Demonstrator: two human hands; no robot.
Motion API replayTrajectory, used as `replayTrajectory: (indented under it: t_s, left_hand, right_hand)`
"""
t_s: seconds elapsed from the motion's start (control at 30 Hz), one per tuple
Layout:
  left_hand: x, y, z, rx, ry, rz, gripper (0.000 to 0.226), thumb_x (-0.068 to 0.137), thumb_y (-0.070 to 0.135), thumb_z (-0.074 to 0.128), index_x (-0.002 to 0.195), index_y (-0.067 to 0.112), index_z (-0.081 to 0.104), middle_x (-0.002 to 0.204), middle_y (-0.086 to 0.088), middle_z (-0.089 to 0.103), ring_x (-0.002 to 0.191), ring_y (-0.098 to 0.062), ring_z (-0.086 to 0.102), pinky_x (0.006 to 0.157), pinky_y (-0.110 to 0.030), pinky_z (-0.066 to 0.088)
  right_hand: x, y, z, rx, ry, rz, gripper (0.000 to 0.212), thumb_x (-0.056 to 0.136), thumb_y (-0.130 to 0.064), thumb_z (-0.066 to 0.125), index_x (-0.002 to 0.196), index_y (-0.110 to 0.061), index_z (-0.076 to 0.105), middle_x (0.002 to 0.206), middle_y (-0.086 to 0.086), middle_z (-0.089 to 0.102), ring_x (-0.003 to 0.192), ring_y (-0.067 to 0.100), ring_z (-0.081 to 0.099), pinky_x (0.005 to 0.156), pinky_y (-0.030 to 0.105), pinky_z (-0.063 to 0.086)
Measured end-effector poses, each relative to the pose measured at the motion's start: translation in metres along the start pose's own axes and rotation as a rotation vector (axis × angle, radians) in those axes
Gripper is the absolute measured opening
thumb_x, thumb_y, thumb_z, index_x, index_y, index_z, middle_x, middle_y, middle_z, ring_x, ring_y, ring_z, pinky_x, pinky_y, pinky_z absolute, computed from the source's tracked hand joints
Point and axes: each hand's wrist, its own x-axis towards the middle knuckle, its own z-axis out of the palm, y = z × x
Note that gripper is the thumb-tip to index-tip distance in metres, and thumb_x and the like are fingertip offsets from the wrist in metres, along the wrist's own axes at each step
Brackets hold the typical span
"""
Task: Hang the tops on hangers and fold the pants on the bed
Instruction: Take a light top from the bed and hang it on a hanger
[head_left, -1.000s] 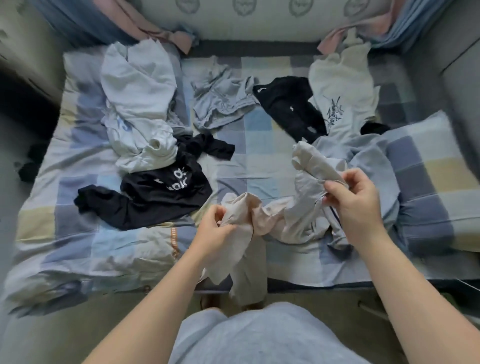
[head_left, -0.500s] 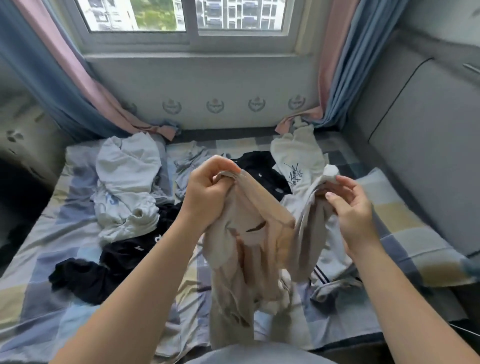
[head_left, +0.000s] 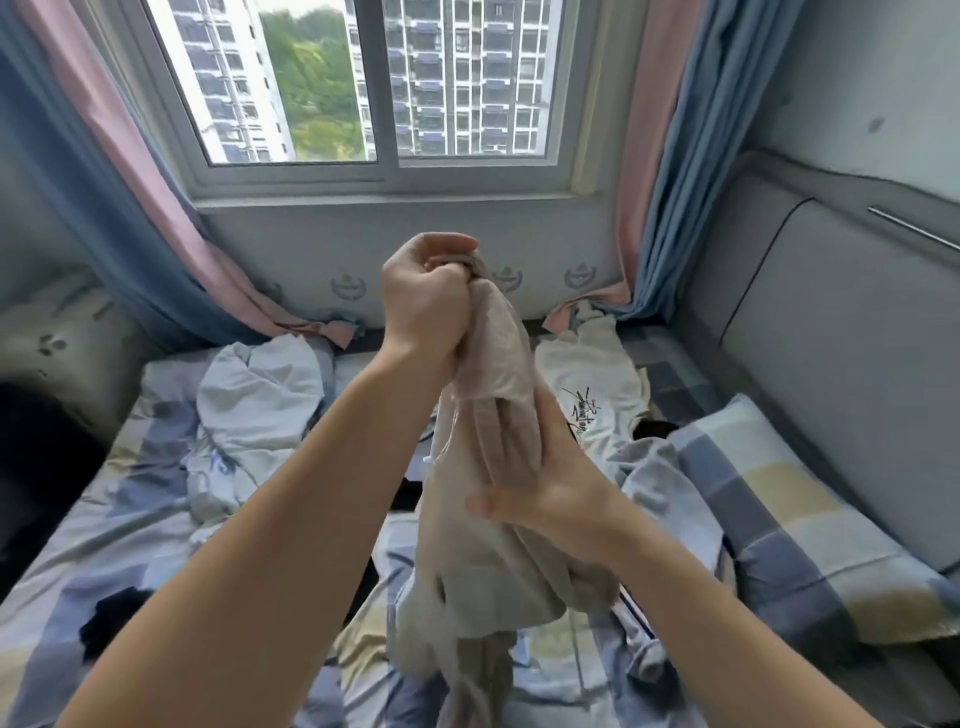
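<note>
We are holding the beige garment (head_left: 483, 571) up in the air above the bed (head_left: 130, 545), in front of the window (head_left: 384, 83). Our left hand (head_left: 426, 301) is gripping its top end, with the fingers (head_left: 447, 243) curled tight round the bunched cloth. Our right hand (head_left: 550, 493) is clasping the garment lower down, around its middle. The thumb is lying across the front and the other fingers are going round its right side; how far they are closing behind it we cannot tell. The rest of the cloth is hanging down in folds. Left of the garment, a crumpled white top (head_left: 260, 395) is lying on the bed. Right of the garment, a printed white top (head_left: 592, 395) is lying flat, and farther right a checked pillow (head_left: 779, 509). A black garment (head_left: 119, 618) is lying to its lower left.
</note>
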Motion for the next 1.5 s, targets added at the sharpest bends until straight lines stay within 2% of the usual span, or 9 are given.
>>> replayTrajectory:
  t_s: [0.17,0.33,0.5,0.8,0.97,1.13,1.2,1.3,1.5]
  left_hand:
    - [0.013,-0.001,-0.025,-0.048,0.056,-0.104,0.03,0.085,-0.012,0.047,0.087,0.011,0.066,0.074,-0.006,0.067,0.063,-0.016,0.062,0.061,-0.027,0.055]
    - [0.026,-0.021,-0.057,0.06,0.106,-0.254,0.021,0.089,-0.002,0.06,0.1,0.015,0.062,0.087,-0.007,0.063,0.064,-0.014,0.058,0.053,-0.021,0.047]
    - [0.005,-0.047,-0.065,0.324,-0.179,-0.164,0.029,0.088,0.016,0.076,0.115,0.019,0.064,0.12,-0.003,0.067,0.113,-0.017,0.064,0.089,-0.03,0.051]
    - [-0.063,-0.075,-0.042,0.5,-0.619,-0.131,0.035,0.077,0.029,0.085,0.103,0.013,0.069,0.097,-0.001,0.074,0.088,-0.01,0.07,0.081,-0.027,0.057]
    - [-0.066,-0.082,-0.029,0.591,-0.519,-0.158,0.056,0.066,0.058,0.081,0.109,0.029,0.06,0.1,0.01,0.071,0.094,-0.008,0.068,0.083,-0.033,0.057]
    - [-0.06,-0.095,-0.024,0.707,-0.384,-0.093,0.006,0.092,0.02,0.059,0.092,0.016,0.062,0.078,0.002,0.067,0.073,-0.022,0.061,0.066,-0.038,0.051]
    - [-0.052,-0.096,-0.03,0.695,-0.349,-0.081,0.014,0.096,0.014,0.052,0.087,0.009,0.063,0.074,-0.003,0.064,0.066,-0.022,0.058,0.061,-0.037,0.048]
    - [-0.038,-0.091,-0.04,0.514,-0.234,-0.171,0.021,0.098,0.009,0.053,0.081,0.009,0.064,0.067,-0.002,0.064,0.056,-0.01,0.058,0.052,-0.026,0.046]
    - [-0.014,-0.071,-0.05,0.122,-0.029,-0.283,0.014,0.098,0.022,0.063,0.088,0.017,0.07,0.079,-0.008,0.07,0.067,-0.02,0.069,0.046,-0.029,0.05]
  right_hand:
    - [0.012,0.021,-0.018,-0.122,0.2,0.144,0.015,0.09,-0.024,0.065,0.093,-0.01,0.065,0.085,0.015,0.071,0.082,0.028,0.071,0.071,0.047,0.057]
    - [0.026,0.019,-0.066,-0.102,0.365,0.193,0.027,0.097,-0.004,0.059,0.073,-0.012,0.067,0.059,-0.002,0.057,0.055,0.012,0.051,0.051,0.025,0.043]
    - [0.053,0.003,-0.081,-0.15,0.425,0.151,0.022,0.095,-0.001,0.055,0.086,-0.009,0.073,0.074,0.005,0.068,0.066,0.011,0.055,0.056,0.023,0.044]
    - [0.083,-0.027,-0.065,0.15,0.473,0.228,0.009,0.099,-0.005,0.055,0.094,-0.002,0.061,0.074,0.012,0.066,0.056,0.02,0.069,0.048,0.031,0.056]
    - [0.086,-0.039,-0.057,0.297,0.453,0.177,0.011,0.097,0.001,0.052,0.106,-0.005,0.054,0.079,0.022,0.069,0.063,0.037,0.073,0.053,0.037,0.059]
    - [0.094,-0.043,-0.054,0.419,0.438,0.087,0.014,0.1,0.002,0.05,0.108,-0.01,0.051,0.088,0.015,0.07,0.079,0.038,0.075,0.071,0.045,0.063]
    - [0.094,-0.04,-0.059,0.374,0.408,0.044,0.019,0.1,0.002,0.05,0.112,-0.011,0.054,0.098,0.01,0.076,0.093,0.031,0.075,0.081,0.041,0.062]
    - [0.088,-0.03,-0.068,0.279,0.36,0.051,0.031,0.098,-0.001,0.056,0.121,-0.022,0.056,0.119,-0.001,0.072,0.111,0.02,0.069,0.094,0.04,0.057]
    - [0.064,0.003,-0.047,0.058,0.211,0.066,0.019,0.094,-0.007,0.067,0.111,-0.013,0.063,0.106,0.005,0.074,0.098,0.022,0.071,0.081,0.03,0.059]
